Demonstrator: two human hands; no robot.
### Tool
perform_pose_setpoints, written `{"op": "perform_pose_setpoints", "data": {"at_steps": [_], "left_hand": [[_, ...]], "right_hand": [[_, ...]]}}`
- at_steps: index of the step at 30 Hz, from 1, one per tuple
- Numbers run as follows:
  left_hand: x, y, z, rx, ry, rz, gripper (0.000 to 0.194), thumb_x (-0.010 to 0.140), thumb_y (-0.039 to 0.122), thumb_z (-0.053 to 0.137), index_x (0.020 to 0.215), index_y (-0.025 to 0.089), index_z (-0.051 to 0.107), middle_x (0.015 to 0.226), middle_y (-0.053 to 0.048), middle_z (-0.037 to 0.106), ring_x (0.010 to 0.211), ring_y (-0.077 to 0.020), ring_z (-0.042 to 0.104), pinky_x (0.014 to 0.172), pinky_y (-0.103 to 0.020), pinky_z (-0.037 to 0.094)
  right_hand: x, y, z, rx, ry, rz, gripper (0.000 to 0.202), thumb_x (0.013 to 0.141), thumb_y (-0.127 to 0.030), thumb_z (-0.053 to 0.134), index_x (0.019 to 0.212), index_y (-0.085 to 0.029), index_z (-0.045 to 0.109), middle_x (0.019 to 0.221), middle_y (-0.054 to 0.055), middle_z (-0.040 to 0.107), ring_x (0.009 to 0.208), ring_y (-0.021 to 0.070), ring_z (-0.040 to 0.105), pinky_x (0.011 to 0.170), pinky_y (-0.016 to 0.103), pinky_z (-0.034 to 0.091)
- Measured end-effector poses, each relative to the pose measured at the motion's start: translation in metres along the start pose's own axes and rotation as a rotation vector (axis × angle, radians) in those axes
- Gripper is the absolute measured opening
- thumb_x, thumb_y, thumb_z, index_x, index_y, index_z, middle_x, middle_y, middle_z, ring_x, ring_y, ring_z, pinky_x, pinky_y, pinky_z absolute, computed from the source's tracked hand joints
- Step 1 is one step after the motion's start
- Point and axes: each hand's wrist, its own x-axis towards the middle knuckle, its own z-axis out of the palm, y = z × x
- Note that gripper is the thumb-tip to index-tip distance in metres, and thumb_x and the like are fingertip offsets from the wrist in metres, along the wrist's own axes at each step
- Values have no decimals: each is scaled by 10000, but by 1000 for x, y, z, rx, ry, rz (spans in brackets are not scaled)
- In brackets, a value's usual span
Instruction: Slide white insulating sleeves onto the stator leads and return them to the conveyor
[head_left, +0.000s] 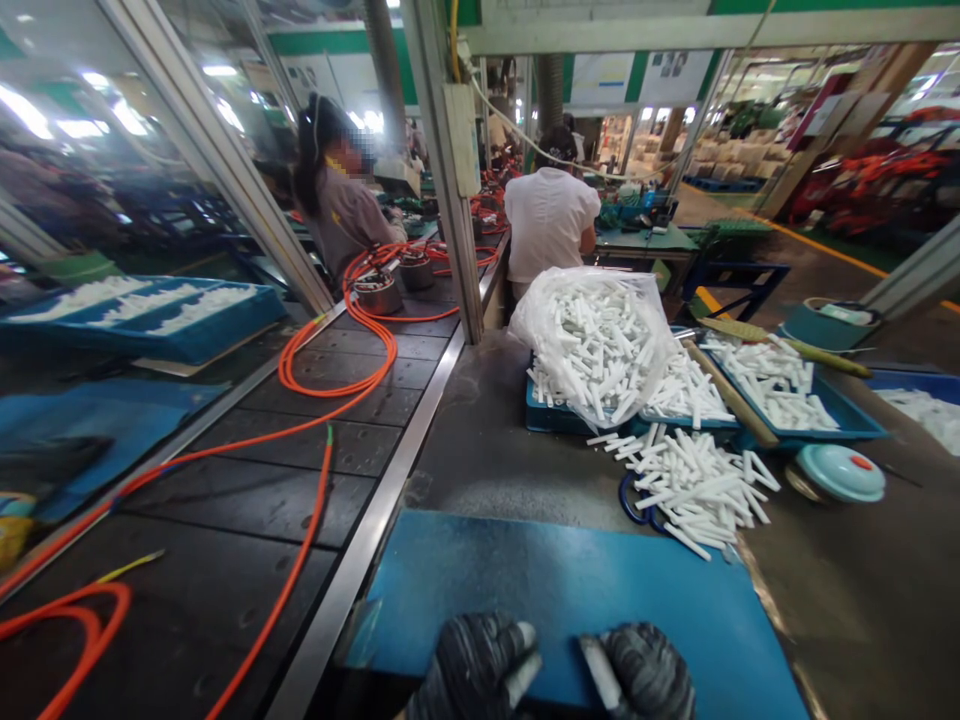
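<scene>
"What do you see from the far left?"

"I see a blue tray (259,312) with rows of white pieces. Next comes a dark conveyor (255,500) with orange cable (337,388) looped along it. A person in a grey top (346,215) is beyond its far side."

"And the counter?"

"A metal rail (409,440) separates my counter (480,440) from the conveyor. A blue mat (480,560) lies at the near edge. My left hand (472,660), darkly gloved, is curled over it."

"Is that grip holding anything?"

"White shows at the fingers, but I can't tell whether it's a tube or finger covering. Further back, a person in white (551,225) faces away. My right hand (649,668) is curled too, apart from the left, with the same white strip; I can't tell its grip either."

"Where are the white tubes (697,480)?"

"Piled loose beyond the mat, beside a blue loop (632,500). More fill a clear bag (651,300) behind them and a right-hand tray (851,425). A pale turquoise lid (840,470) sits in front of that tray."
</scene>
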Motion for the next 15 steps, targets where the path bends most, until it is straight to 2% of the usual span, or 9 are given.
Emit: {"op": "perform_pose_setpoints", "data": {"at_steps": [2, 7, 11, 15], "left_hand": [[0, -1, -1, -9, -2, 12, 148, 877, 328, 708, 1010, 289, 760, 887, -63, 747, 775, -225, 709, 684, -332, 598], [0, -2, 0, -16, 14, 13, 157, 902, 320, 701, 1047, 270, 737, 905, -57, 751, 780, -210, 704, 700, -321, 588], [10, 1, -3, -68, 63, 91, 213, 915, 373, 715, 1092, 254, 707, 933, -36, 755, 800, -189, 704, 719, -298, 553], [25, 5, -9, -160, 99, -30, 138, 1019, 306, 581, 1056, 231, 691, 843, -1, 739, 732, -150, 685, 686, -287, 514]], "right_hand": [[-1, 0, -2, -29, -18, -17, 385, 797, -102, 642, 1088, -329, 749, 838, 34, 741, 713, 258, 704, 655, 390, 607], [2, 1, -2, -29, 63, -28, 460, 824, -78, 594, 1153, -371, 726, 810, 11, 737, 674, 240, 696, 628, 363, 598], [3, 3, 1, -20, 86, -45, 395, 863, -91, 561, 1097, -347, 748, 795, 22, 723, 644, 232, 686, 607, 357, 579], [-1, 4, 6, -32, 81, -89, 354, 843, -119, 612, 1082, -334, 758, 800, 15, 724, 635, 232, 684, 602, 357, 573]]}}
